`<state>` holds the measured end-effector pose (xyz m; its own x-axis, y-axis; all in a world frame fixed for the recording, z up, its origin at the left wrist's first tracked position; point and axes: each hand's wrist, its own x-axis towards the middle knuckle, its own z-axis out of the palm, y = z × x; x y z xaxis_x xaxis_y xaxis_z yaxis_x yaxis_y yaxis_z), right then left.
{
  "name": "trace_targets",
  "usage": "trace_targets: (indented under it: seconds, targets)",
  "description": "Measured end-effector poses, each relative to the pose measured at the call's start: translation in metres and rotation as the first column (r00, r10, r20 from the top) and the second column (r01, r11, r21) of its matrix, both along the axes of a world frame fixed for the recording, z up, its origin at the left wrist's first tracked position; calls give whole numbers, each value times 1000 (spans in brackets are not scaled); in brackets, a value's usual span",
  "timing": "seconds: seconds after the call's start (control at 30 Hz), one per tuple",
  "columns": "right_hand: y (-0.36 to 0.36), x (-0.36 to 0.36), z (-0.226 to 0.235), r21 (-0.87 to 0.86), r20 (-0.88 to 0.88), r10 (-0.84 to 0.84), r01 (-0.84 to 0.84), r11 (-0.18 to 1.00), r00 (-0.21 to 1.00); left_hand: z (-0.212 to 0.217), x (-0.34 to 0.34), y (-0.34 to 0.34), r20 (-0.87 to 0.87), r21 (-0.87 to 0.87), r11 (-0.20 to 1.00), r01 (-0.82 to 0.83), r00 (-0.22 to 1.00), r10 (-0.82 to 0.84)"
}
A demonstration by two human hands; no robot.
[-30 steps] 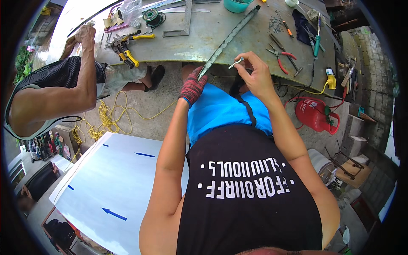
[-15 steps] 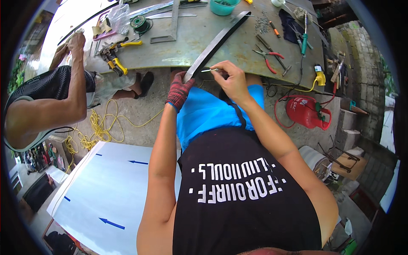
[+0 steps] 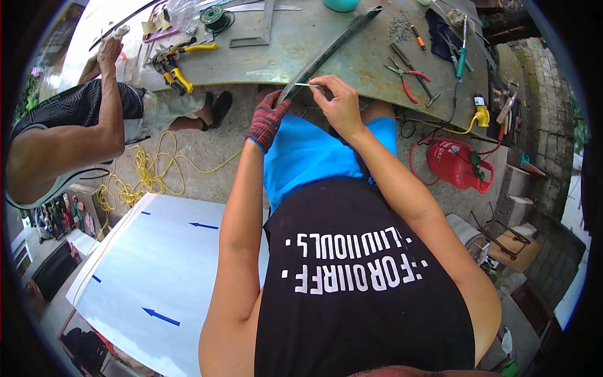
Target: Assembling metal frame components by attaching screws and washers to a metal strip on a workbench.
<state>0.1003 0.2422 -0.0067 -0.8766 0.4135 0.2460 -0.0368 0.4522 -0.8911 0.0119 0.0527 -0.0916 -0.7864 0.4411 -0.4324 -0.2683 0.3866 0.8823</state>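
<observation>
A long, narrow metal strip (image 3: 333, 53) runs from my left hand (image 3: 266, 120) up and right over the workbench. That hand, in a red and black knitted glove, is closed around the strip's near end. My bare right hand (image 3: 339, 103) pinches a slim, silvery pin-like tool (image 3: 306, 85). The tool's thin end points left and meets or overlaps the strip, just above the glove; I cannot tell whether they touch. Its exact kind is too small to make out.
The metal workbench (image 3: 352, 75) holds red-handled pliers (image 3: 405, 81), a hammer (image 3: 414, 74), a soldering iron (image 3: 463, 47), yellow-handled snips (image 3: 176, 66), a wire spool (image 3: 215, 19) and a square (image 3: 254, 34). A co-worker (image 3: 75, 119) stands left. A red gas cylinder (image 3: 452, 164) and yellow cord (image 3: 154, 169) lie around.
The strip has rolled, so its bright face has given way to a darker, narrower side. My right hand has brought the tool's tip left and up, across the strip.
</observation>
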Motion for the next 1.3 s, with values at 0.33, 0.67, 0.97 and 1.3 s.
trace_targets:
  seconds: [0.33, 0.67, 0.97, 1.3]
  targets:
    - [0, -6, -15, 101, 44, 80, -84, 991, 996, 4, 2, 2, 67, 59, 993, -106, 993, 102]
    - [-9, -11, -20, 316, 58, 162, -172, 933, 985, -8, -1, -2, -107, 61, 994, -91, 989, 97]
    - [-7, -18, -24, 402, 134, 253, -286, 870, 958, -12, -2, 1, -111, 91, 985, -150, 981, 160]
    - [0, -54, -13, 563, 280, 294, -404, 721, 914, 17, -12, 11, -287, -19, 997, -71, 956, 62]
